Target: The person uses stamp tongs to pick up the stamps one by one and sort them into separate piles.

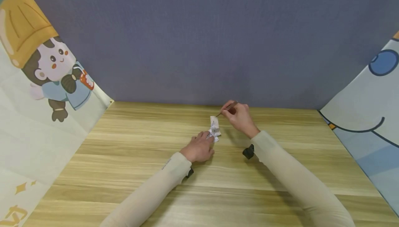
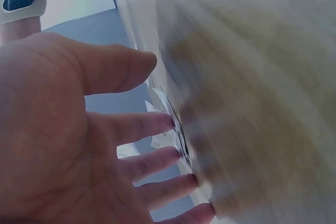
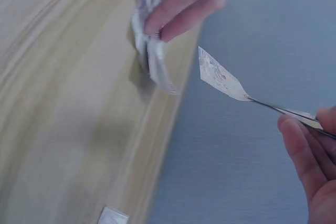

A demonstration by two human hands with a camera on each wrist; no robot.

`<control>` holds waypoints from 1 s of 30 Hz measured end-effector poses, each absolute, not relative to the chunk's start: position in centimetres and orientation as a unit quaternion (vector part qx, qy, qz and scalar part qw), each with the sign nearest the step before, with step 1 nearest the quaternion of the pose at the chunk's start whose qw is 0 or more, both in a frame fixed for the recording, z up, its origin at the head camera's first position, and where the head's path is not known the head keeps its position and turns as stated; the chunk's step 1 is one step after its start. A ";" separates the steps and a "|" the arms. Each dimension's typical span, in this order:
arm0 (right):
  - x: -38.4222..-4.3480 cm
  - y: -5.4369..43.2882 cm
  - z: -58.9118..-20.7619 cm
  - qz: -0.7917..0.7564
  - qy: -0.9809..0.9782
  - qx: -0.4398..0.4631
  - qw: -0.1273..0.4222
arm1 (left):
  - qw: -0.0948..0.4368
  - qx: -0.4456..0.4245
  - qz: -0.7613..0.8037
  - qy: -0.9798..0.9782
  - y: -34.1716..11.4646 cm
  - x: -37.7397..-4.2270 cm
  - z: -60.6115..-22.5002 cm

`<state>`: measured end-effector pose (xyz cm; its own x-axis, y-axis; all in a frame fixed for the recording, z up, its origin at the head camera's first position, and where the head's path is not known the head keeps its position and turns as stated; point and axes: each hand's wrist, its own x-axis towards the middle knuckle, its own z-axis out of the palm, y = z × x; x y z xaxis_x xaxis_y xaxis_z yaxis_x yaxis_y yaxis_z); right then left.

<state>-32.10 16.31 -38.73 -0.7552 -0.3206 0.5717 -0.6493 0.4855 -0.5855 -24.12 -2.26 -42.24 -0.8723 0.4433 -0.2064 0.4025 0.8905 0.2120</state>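
Note:
My right hand (image 1: 242,119) holds a pair of slim tweezers (image 3: 283,110) between thumb and fingers. At the tweezers' tips is one corner of a small pale stamp (image 3: 220,76) with perforated edges and a faint print. Just below it in the head view lies a loose, overlapping pile of similar stamps (image 1: 214,131) on the table. My left hand (image 1: 199,147) reaches over the pile's near side, its fingers extended. In the left wrist view the fingertips (image 2: 165,121) touch the stamps, and the thumb stands apart, holding nothing.
Another stamp (image 3: 112,216) lies on the wooden table (image 1: 149,140), at the bottom of the right wrist view. A dark blue-grey panel (image 1: 199,40) rises behind the table's far edge. Cartoon-printed sheets (image 1: 40,123) flank both sides. Dark wrist-worn devices (image 1: 248,151) hang by the cuffs.

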 end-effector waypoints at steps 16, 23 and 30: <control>-30.9 15.1 -36.7 0.423 -0.811 0.314 0.255 | 0.068 0.216 0.132 0.965 -4.4 -24.3 -41.2; -31.3 13.3 -37.1 0.437 -0.808 0.305 0.251 | 0.044 0.198 0.134 0.970 -6.7 -24.2 -40.6; -31.6 11.1 -37.6 0.452 -0.805 0.304 0.237 | 0.036 0.170 0.131 0.976 -8.9 -23.8 -40.0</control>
<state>-31.62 11.05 -37.62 -0.7029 -0.2758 0.6556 -0.7033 0.4071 -0.5827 -23.78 -8.92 -40.03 -0.9397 0.3410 -0.0265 0.3219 0.9079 0.2685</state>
